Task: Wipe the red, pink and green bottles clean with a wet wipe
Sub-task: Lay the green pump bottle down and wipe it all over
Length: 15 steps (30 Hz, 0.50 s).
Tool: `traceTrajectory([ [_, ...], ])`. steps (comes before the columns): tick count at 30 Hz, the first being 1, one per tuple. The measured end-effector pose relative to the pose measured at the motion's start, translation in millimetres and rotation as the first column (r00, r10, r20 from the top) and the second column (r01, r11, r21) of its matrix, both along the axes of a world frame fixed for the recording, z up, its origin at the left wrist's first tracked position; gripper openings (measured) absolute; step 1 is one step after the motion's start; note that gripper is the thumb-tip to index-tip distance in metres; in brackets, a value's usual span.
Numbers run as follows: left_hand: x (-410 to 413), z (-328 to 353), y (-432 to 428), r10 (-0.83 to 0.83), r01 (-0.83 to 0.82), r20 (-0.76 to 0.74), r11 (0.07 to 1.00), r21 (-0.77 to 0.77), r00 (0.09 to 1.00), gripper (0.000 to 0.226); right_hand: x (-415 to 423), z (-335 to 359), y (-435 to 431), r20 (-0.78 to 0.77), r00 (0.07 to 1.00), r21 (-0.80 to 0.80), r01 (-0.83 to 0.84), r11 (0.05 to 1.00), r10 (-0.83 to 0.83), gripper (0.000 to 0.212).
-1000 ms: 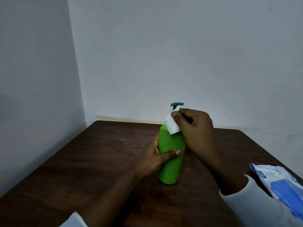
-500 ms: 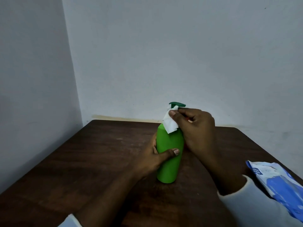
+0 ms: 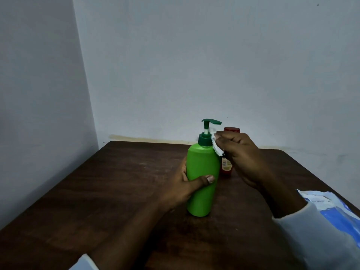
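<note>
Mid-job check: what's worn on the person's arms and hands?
The left hand and right hand are bare: no gloves, rings or watch show. Both arms wear whitish sleeves; the left sleeve shows only at the frame's bottom edge, the right sleeve stops short of the wrist.

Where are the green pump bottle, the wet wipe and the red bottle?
green pump bottle [image 3: 202, 168]: head view, middle of the green body.
wet wipe [image 3: 216, 148]: head view, white fold beside the pump collar.
red bottle [image 3: 226, 165]: head view, label strip behind the green one.
</note>
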<state>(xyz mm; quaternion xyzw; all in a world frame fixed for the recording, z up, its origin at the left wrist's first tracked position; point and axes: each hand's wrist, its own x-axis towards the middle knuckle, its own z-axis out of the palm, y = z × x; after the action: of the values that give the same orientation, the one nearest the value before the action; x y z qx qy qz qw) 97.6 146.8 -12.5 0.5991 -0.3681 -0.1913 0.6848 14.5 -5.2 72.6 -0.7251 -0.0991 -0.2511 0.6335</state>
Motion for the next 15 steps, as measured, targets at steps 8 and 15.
traceTrajectory([
  [8, 0.1, 0.7, 1.1, 0.023, -0.023, -0.010, 1.000, 0.014, 1.000, 0.062, 3.1, 1.5, -2.1, -0.115, 0.986, -0.184, -0.141, 0.973, 0.121, 0.037],
  [15, -6.9, 6.2, 3.8, -0.005, 0.004, 0.094, 1.000, 0.015, 0.996, 0.053, 0.5, -49.3, 44.8, 0.495, 0.636, -0.492, 0.767, 0.412, -0.592, 0.038],
])
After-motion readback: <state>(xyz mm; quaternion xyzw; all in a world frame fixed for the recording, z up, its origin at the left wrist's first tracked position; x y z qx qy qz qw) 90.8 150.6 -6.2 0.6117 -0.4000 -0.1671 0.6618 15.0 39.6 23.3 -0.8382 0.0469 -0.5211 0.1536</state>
